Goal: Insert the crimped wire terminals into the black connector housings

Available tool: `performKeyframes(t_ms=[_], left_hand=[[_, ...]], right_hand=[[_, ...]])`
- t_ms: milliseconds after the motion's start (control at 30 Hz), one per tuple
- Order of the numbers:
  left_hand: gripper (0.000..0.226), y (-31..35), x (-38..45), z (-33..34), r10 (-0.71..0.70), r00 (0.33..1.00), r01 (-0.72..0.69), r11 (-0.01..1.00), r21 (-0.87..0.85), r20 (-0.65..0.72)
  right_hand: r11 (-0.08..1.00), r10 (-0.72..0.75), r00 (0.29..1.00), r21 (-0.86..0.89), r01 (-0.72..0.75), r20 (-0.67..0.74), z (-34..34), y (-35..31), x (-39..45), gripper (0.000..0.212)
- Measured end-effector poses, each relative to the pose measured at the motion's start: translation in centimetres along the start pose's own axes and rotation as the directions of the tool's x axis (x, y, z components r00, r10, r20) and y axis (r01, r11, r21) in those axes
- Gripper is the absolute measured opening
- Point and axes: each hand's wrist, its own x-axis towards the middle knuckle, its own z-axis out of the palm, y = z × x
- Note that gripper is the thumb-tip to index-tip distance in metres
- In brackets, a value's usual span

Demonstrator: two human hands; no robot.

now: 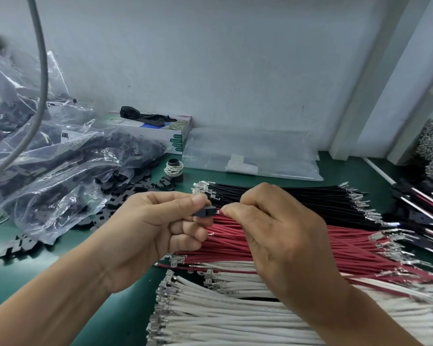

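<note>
My left hand (158, 228) pinches a small black connector housing (205, 211) between thumb and forefinger, above the wire piles. My right hand (268, 228) pinches a wire right at the housing's right end; only a tiny bit of it shows at the fingertips, and its colour is unclear. Below my hands lie three bundles of crimped wires: black wires (285, 196) at the back, red wires (298, 245) in the middle, white wires (223, 315) nearest me. Their metal terminals stick out at both ends.
Clear plastic bags of black housings (48, 156) fill the left, with loose housings (135, 186) spilled on the green mat. A glove box (160, 128), a flat clear bag (255, 156) and a small spool with rubber bands (174, 168) sit behind. Finished harnesses (425, 203) lie at right.
</note>
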Motion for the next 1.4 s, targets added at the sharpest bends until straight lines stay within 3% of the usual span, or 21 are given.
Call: performKeyframes(t_ms=[100,167,233,333,500,733,900,967,1033,1100,1167,1233,1333,1400], left_hand=[[0.032,0.2,-0.3,0.4,0.183,0.983,-0.172,0.959,0.224,-0.03],[0.038,0.2,-0.6,0.6,0.345,0.939,-0.311,0.841,0.443,0.005],[0.038,0.0,-0.8,0.7,0.411,0.911,-0.37,0.767,0.525,0.042],[0.028,-0.2,-0.6,0.6,0.418,0.908,-0.374,0.789,0.488,0.019],[0.03,-0.4,-0.4,0.6,0.361,0.933,-0.325,0.849,0.418,-0.007],[0.027,-0.8,-0.4,0.4,0.36,0.933,-0.336,0.85,0.406,0.02],[0.025,-0.9,0.0,0.2,0.331,0.942,-0.319,0.844,0.431,0.051],[0.027,-1.0,0.1,0.0,0.342,0.94,-0.314,0.837,0.448,0.021],[0.027,-1.0,0.2,-0.3,0.356,0.934,-0.308,0.838,0.45,-0.022],[0.027,-1.0,0.3,-0.3,0.359,0.932,-0.308,0.843,0.442,-0.036],[0.027,-1.1,0.4,-0.3,0.363,0.931,-0.31,0.84,0.445,-0.037],[0.026,-1.3,0.5,-0.3,0.371,0.928,-0.314,0.835,0.452,-0.04],[0.023,-1.3,0.5,-0.3,0.382,0.923,-0.323,0.829,0.456,-0.04],[0.023,-1.3,0.5,-0.3,0.387,0.921,-0.328,0.828,0.454,-0.04]], right_hand=[[0.992,0.107,0.994,0.069,-0.109,0.036,0.2,-0.2,-0.1,0.013],[0.966,0.189,0.979,0.164,-0.199,0.074,0.0,0.0,-0.1,0.014],[0.932,0.244,0.964,0.248,-0.264,0.109,-0.4,0.3,-0.1,0.016],[0.933,0.251,0.953,0.221,-0.284,0.167,-1.2,0.6,-0.1,0.013],[0.963,0.191,0.966,0.156,-0.218,0.173,-0.8,0.1,0.0,0.015],[0.97,0.153,0.968,0.159,-0.186,0.2,-0.8,-0.1,0.0,0.019],[0.995,0.096,0.977,-0.023,-0.093,0.192,-2.8,0.9,0.6,0.013],[0.998,0.058,0.982,-0.02,-0.055,0.181,-3.6,0.6,0.9,0.009],[0.989,0.014,0.954,0.138,-0.058,0.298,-3.9,-0.2,0.9,0.008],[0.958,0.003,0.854,0.243,-0.152,0.52,-3.7,-1.2,0.9,0.008],[0.96,0.009,0.746,0.203,-0.193,0.666,-3.0,-1.8,0.6,0.027],[0.959,0.006,0.735,0.206,-0.197,0.678,-2.6,-1.8,0.3,0.034],[0.946,0.0,0.73,0.238,-0.222,0.684,-2.4,-2.0,0.3,0.017],[0.96,-0.008,0.738,0.212,-0.183,0.674,-2.4,-2.3,0.2,0.017]])
